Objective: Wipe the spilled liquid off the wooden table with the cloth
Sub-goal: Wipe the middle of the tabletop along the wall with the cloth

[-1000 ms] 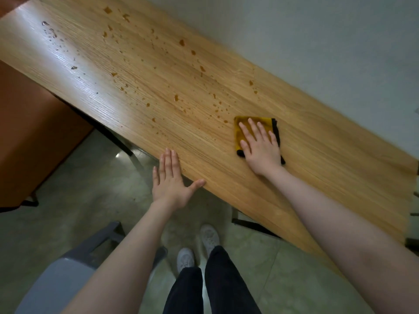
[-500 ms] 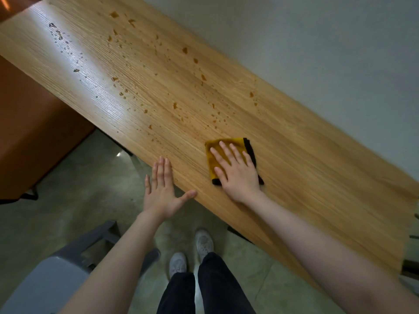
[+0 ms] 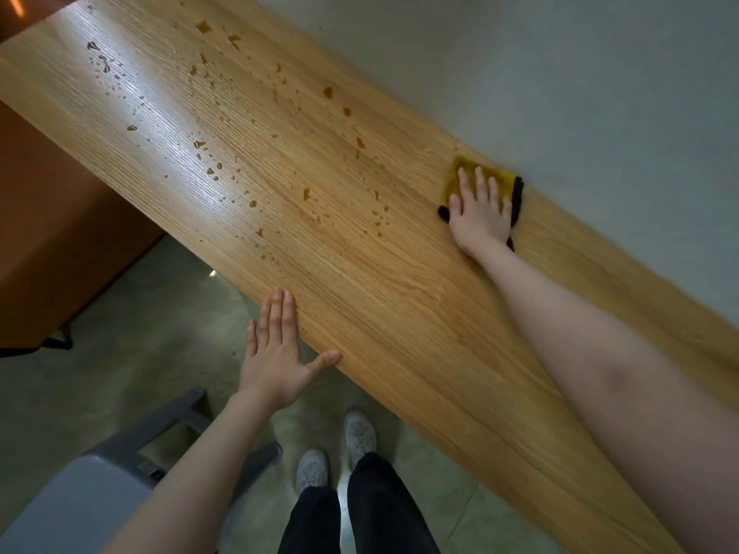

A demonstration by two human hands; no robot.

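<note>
The right hand point(image 3: 482, 215) presses flat, fingers point(image 3: 480, 181) straight, on the folded yellow cloth with black edging point(image 3: 460, 181) at the long wooden desk's point(image 3: 400, 313) far edge; the wiping looks mid-stroke, and next likely sweeps left over the amber droplets point(image 3: 306, 193), while the left hand point(image 3: 276, 353) rests open-fingered at the near edge

Bare forearms, black trousers point(image 3: 384, 509) and pale grey lace-up sneakers point(image 3: 360, 433).

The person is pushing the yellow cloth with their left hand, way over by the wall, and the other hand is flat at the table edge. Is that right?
Not quite. The head view shows the right hand pressing flat on the yellow cloth by the wall. It is the left hand that lies flat at the near edge of the wooden table. The rest is right.
</note>
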